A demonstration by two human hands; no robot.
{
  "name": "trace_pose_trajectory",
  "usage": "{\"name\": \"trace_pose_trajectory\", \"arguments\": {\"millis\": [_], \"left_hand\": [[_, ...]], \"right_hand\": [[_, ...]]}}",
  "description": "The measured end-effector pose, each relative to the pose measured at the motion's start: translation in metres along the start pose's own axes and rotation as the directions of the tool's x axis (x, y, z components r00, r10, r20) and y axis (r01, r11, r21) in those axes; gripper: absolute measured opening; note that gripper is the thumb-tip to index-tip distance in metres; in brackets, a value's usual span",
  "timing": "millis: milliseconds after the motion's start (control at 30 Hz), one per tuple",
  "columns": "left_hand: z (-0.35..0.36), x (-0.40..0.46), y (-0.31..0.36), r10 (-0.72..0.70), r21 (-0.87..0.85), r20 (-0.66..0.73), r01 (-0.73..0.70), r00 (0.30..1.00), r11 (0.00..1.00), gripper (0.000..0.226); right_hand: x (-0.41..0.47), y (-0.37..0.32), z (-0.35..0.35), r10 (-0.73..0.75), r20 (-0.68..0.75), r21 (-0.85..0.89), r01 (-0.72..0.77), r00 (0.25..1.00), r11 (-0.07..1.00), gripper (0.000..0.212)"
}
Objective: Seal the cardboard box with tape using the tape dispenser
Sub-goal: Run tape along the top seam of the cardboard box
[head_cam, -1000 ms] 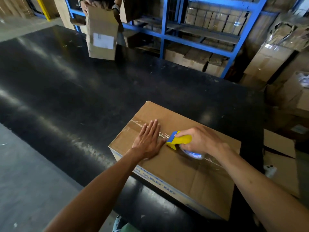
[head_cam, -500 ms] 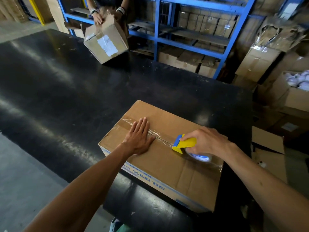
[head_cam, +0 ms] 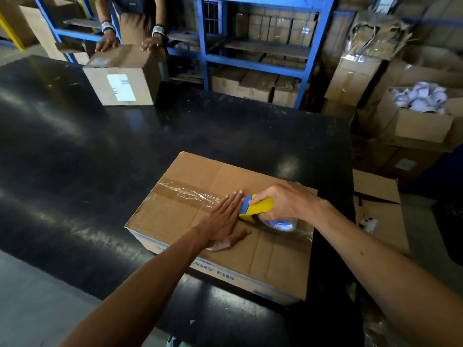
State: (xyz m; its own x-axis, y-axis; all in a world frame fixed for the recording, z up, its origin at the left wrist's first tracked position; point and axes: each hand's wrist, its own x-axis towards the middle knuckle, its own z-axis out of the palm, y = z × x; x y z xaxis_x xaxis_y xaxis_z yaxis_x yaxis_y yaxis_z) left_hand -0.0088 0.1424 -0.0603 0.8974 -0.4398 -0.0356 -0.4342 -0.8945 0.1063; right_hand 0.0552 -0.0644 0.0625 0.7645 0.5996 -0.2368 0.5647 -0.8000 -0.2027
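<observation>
Cardboard box (head_cam: 263,249) at near right corner of tabletop (head_cam: 100,159), seam running left to right; right hand (head_cam: 285,204) closed around tape dispenser (head_cam: 258,209) near seam's right end, left hand (head_cam: 223,224) flat just beside.

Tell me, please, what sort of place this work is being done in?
Most likely a warehouse or packing room. Blue metal shelving at the back holds rows of cartons, more open boxes pile up on the right, and a cardboard box is being taped on a large black table.
</observation>
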Motion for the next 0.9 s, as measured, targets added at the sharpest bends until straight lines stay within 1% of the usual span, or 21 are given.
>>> {"name": "trace_pose_trajectory", "arguments": {"millis": [200,300,367,433,533,600,633,733,800,900], "left_hand": [[-0.001,0.000,-0.003,0.008,0.004,-0.008,-0.008,1.000,1.000,0.089],[-0.002,0.000,-0.003,0.003,0.031,0.020,-0.003,1.000,1.000,0.089],[-0.002,0.001,-0.004,0.004,0.031,0.035,-0.005,0.999,0.999,0.089],[-0.002,0.002,-0.004,0.019,0.023,0.043,-0.020,0.999,1.000,0.089],[-0.006,0.002,0.001,0.007,0.042,0.085,-0.011,0.996,0.999,0.091],[-0.011,0.006,0.015,-0.028,0.053,0.098,0.023,0.995,0.998,0.098],[-0.011,0.011,0.027,-0.019,0.033,0.090,0.016,0.996,0.999,0.102],[0.001,0.030,0.077,0.084,-0.025,0.070,-0.083,0.994,0.996,0.112],[0.010,0.037,0.099,0.057,-0.063,0.025,-0.055,0.998,0.996,0.115],[0.011,0.037,0.101,0.025,-0.012,0.056,-0.024,0.998,1.000,0.120]], "right_hand": [[-0.005,0.005,0.002,-0.021,0.018,0.035,0.020,1.000,0.999,0.054],[-0.023,0.016,0.002,-0.023,0.028,-0.011,0.023,0.999,1.000,0.052],[-0.047,0.038,-0.002,0.023,0.062,-0.031,-0.021,0.998,0.999,0.048],[-0.075,0.063,-0.005,0.082,0.101,-0.004,-0.082,0.992,0.997,0.045],[-0.095,0.076,-0.002,0.112,0.101,0.009,-0.114,0.989,0.993,0.045],[-0.091,0.075,-0.002,0.109,0.086,-0.028,-0.107,0.990,0.994,0.044],[-0.087,0.075,-0.003,0.106,0.084,-0.041,-0.102,0.991,0.994,0.044],[-0.084,0.077,-0.004,0.111,0.073,-0.047,-0.107,0.991,0.993,0.045],[-0.087,0.080,-0.002,0.117,0.062,-0.034,-0.115,0.991,0.993,0.045],[-0.094,0.082,0.001,0.107,0.055,0.019,-0.108,0.993,0.994,0.046]]}}
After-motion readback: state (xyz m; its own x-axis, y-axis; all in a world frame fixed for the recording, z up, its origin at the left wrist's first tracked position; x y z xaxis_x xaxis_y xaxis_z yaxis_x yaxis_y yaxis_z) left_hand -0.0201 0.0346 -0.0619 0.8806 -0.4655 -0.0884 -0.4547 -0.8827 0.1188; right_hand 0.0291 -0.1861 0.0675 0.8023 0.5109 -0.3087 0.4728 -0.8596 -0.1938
